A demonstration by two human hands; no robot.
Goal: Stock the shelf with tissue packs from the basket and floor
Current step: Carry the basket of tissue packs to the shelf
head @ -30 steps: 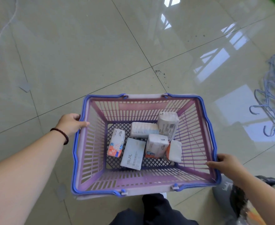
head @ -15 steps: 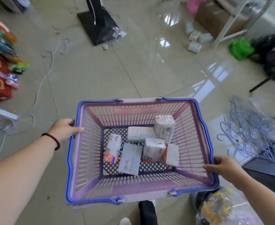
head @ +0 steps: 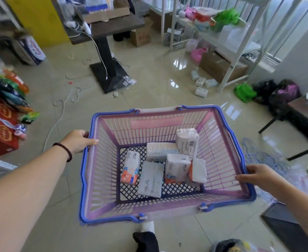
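Holding a pink basket (head: pixel 102 171) with a blue rim above a glossy tiled floor (head: pixel 149 91), with bare tile open straight ahead up to a dark pedestal table (head: pixel 104 30). Hemmed in at the left by red boxes (head: pixel 2 128) and bright packets, at the right by a dark bench (head: pixel 306 113) and a tangle of blue hangers (head: pixel 266 157). Standing farther off to the right, a white shelf (head: pixel 229 48), with four loose tissue packs (head: pixel 201 84) lying on the tile just beside its foot. Resting on the basket's mesh bottom, six tissue packs (head: pixel 176 160), bunched toward the right wall, one propped upright at the far corner and touching its neighbours. Blurred beyond reading: the shelf's goods and the print on most packs. Cut off at the lower edge: a dark sock and a dark bag. Reaching in from the lower left, left hand (head: pixel 77 140) with a bead bracelet at the wrist, fingers clenched over the left rim, thumb lying along the top. Reaching in from the lower right, right hand (head: pixel 257 176) gripping the right rim, thumb inside the basket, fingers curled outside.
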